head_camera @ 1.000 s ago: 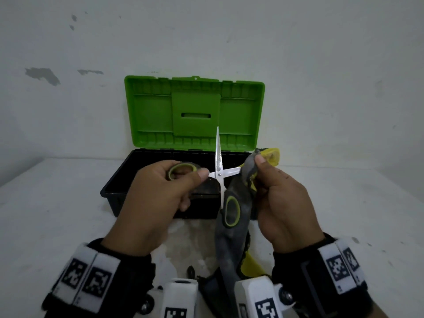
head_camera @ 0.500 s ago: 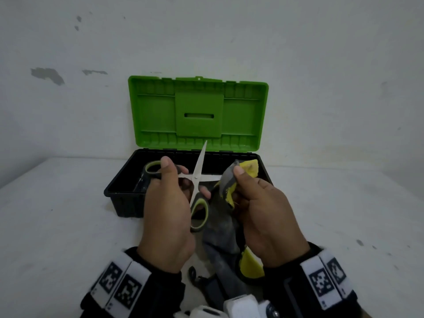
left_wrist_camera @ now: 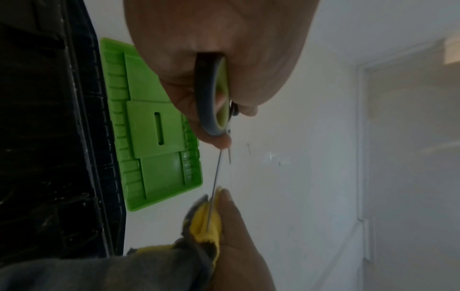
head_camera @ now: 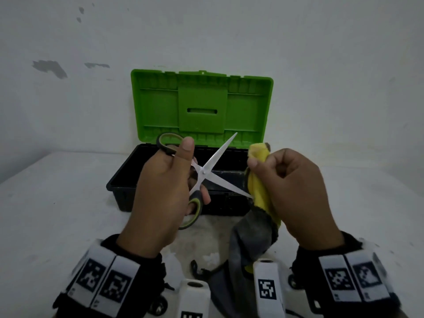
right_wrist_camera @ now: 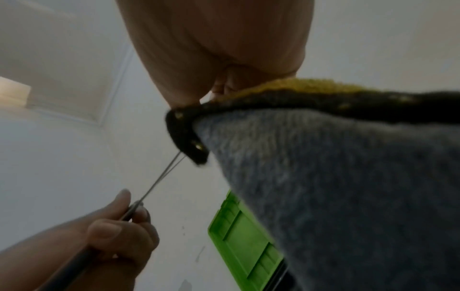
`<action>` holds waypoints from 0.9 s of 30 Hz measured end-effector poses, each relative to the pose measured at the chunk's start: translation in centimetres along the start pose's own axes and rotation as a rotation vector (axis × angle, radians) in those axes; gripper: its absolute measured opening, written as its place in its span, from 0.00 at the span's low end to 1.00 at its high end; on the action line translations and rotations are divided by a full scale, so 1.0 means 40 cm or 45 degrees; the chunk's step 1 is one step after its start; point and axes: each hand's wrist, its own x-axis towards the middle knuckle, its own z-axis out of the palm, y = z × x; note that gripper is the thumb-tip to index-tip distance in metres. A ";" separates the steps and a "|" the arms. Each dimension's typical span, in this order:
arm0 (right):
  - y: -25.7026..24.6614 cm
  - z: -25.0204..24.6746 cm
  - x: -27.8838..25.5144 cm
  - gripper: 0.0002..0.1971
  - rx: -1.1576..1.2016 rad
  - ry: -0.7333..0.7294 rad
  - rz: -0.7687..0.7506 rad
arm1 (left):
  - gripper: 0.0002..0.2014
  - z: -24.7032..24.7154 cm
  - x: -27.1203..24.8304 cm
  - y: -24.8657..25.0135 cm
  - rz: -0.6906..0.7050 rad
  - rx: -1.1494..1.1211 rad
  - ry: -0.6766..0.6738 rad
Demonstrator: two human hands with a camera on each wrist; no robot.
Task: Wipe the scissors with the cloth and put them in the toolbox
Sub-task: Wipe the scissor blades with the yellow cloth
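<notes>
The scissors [head_camera: 207, 168], steel blades with grey and green handles, are spread wide open in front of the toolbox. My left hand [head_camera: 165, 187] grips them by the handles, thumb against the upper loop [head_camera: 168, 143]. My right hand [head_camera: 286, 187] holds the yellow and grey cloth [head_camera: 260, 191] bunched round the tip of the lower blade. The other blade points up and right, bare. In the left wrist view the blade [left_wrist_camera: 215, 177] runs into the cloth [left_wrist_camera: 204, 222]. The toolbox [head_camera: 124, 182] is black with its green lid [head_camera: 202, 106] standing open behind both hands.
The toolbox stands on a white table [head_camera: 57, 203] against a white wall with scuff marks [head_camera: 49, 67]. The cloth's grey tail [head_camera: 247, 246] hangs down to the table by my wrists. A small dark cord [head_camera: 197, 269] lies on the table near the front edge.
My left hand has turned the scissors, so the blades now point right instead of up. My right hand has slid the cloth outwards along the lower blade to its tip.
</notes>
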 end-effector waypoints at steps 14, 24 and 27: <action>-0.066 0.001 -0.041 0.08 -0.421 -0.278 -0.582 | 0.26 0.006 -0.008 -0.012 0.214 0.333 0.021; -0.062 0.038 -0.059 0.07 -0.416 -0.131 -0.914 | 0.22 0.008 -0.010 -0.013 0.554 0.613 0.074; -0.064 0.050 -0.071 0.06 -0.390 -0.096 -0.895 | 0.26 0.001 -0.008 -0.017 0.651 0.660 0.019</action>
